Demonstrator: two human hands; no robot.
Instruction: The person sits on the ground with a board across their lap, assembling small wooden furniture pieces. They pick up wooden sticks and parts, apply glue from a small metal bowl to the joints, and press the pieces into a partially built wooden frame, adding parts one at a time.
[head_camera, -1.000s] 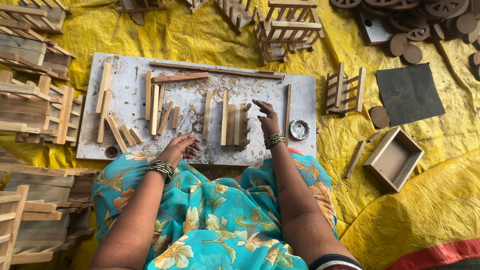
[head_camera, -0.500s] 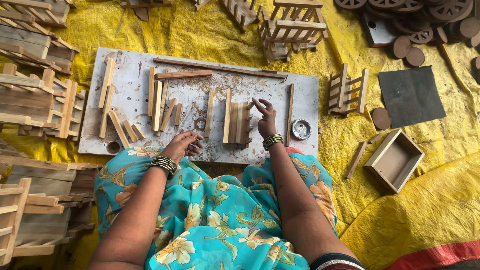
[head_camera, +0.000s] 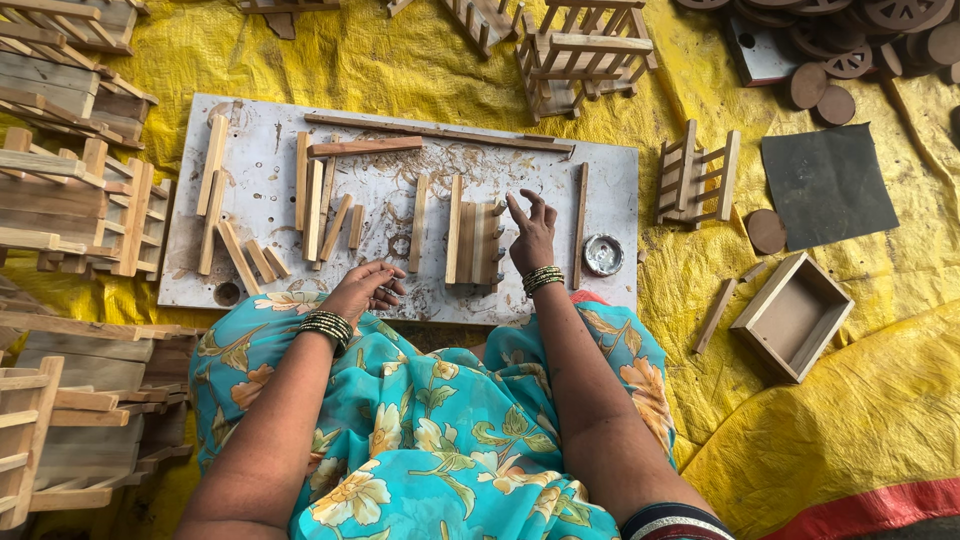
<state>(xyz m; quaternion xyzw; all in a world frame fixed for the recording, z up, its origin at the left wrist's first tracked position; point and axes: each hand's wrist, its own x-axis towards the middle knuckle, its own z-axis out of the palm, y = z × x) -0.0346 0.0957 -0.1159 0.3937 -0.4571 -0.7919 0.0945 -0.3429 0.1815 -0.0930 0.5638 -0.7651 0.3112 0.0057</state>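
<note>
I sit at a white work board (head_camera: 620, 180) laid on yellow cloth. My right hand (head_camera: 531, 233) hovers with fingers spread beside a small partly built frame of wooden slats (head_camera: 474, 243), touching nothing that I can see. My left hand (head_camera: 362, 290) rests at the board's near edge with its fingers curled; whether it holds anything is hidden. Loose wooden slats (head_camera: 318, 197) lie in a group left of the frame. A long thin strip (head_camera: 437, 132) runs along the far edge of the board.
A small round metal dish (head_camera: 603, 254) sits right of my right hand. A finished slatted piece (head_camera: 694, 178), a dark square sheet (head_camera: 826, 184) and an open wooden box (head_camera: 794, 316) lie to the right. Stacked wooden crates (head_camera: 70, 200) crowd the left; wooden wheels (head_camera: 850, 40) lie far right.
My right hand has lifted slightly off the slat frame with its fingers spread. My left hand stays curled at the board's near edge.
</note>
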